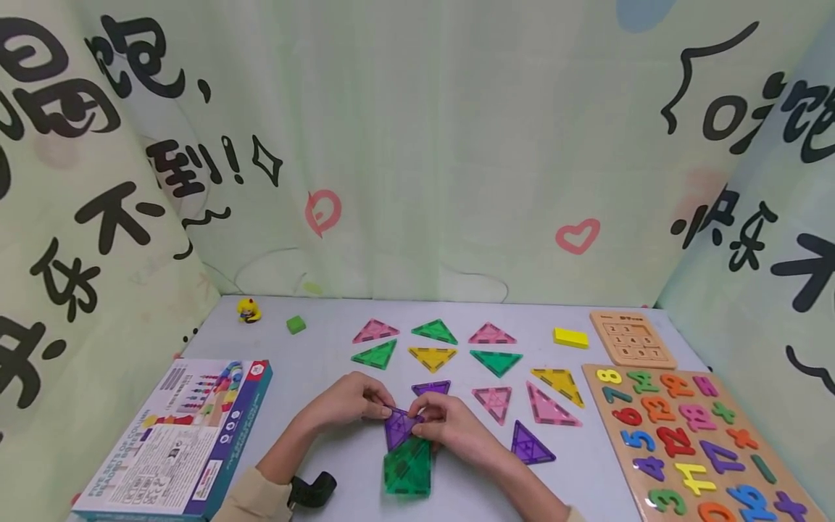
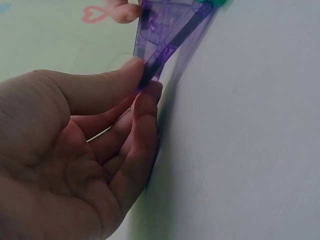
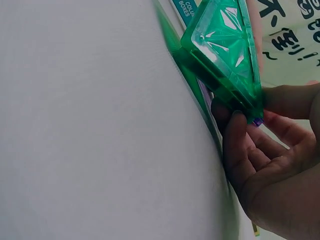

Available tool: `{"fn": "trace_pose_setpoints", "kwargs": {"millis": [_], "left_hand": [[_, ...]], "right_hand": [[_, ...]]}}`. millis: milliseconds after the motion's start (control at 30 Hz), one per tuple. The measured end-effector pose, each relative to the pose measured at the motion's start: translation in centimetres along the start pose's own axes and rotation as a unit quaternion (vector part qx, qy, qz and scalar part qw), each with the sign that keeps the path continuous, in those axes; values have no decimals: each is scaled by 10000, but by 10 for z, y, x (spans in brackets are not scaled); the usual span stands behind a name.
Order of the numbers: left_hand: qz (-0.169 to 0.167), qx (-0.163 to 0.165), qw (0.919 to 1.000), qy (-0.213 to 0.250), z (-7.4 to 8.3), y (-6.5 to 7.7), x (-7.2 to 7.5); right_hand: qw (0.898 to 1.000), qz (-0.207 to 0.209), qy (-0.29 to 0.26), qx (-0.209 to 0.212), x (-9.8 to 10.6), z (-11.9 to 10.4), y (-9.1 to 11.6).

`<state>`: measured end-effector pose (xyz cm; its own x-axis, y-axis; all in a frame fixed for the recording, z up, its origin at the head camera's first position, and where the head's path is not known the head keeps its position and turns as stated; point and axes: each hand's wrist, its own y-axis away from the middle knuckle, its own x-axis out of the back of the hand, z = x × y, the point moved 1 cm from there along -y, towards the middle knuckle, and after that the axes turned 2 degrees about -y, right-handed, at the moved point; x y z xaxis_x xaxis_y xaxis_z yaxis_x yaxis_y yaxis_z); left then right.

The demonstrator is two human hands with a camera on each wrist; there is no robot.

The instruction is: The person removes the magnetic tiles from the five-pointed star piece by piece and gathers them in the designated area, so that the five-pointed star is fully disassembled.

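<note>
My left hand [image 1: 349, 402] pinches one corner of a purple triangular magnetic tile [image 1: 399, 429] between thumb and fingers. In the left wrist view the tile [image 2: 162, 22] rises from the fingertips. At its other top corner my right hand [image 1: 453, 428] pinches the join with a green magnetic tile piece [image 1: 407, 470]. The right wrist view has the green tile [image 3: 227, 45] held at its lower corner, a purple tip poking out beneath. The purple tile's lower point touches the green piece. Just beyond the hands lies another purple triangle [image 1: 430, 388].
Pink, green and yellow triangle tiles [image 1: 433, 357] lie in rows behind the hands; a purple one [image 1: 531, 444] is at the right. A boxed set [image 1: 166, 435] stands left. Number boards [image 1: 629, 395] lie right. A yellow block [image 1: 570, 338], green block [image 1: 296, 324] and duck figure [image 1: 248, 310] sit behind.
</note>
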<state>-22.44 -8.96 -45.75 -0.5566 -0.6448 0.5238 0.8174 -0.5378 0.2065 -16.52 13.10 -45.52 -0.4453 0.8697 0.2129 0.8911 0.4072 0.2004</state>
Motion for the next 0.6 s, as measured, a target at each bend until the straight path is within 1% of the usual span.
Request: {"fn": "trace_pose_setpoints", "kwargs": {"millis": [100, 233, 367, 433, 500, 600], "left_hand": [[22, 53, 10000, 24, 0, 0, 2], [15, 117, 9999, 67, -1, 1, 3], [150, 207, 9996, 88, -3, 1, 6], [354, 291, 9989, 95, -6, 1, 9], [654, 415, 9969, 107, -9, 1, 12], [1142, 601, 9916, 62, -14, -1, 15]], "right_hand": [[10000, -38, -66, -14, 0, -1, 0], [9998, -188, -78, 10, 2, -3, 2], [9993, -366, 12, 4, 5, -3, 3], [9989, -472, 32, -19, 6, -3, 4], [9983, -574, 31, -44, 8, -3, 5], [9976, -689, -3, -68, 9, -1, 6]]}}
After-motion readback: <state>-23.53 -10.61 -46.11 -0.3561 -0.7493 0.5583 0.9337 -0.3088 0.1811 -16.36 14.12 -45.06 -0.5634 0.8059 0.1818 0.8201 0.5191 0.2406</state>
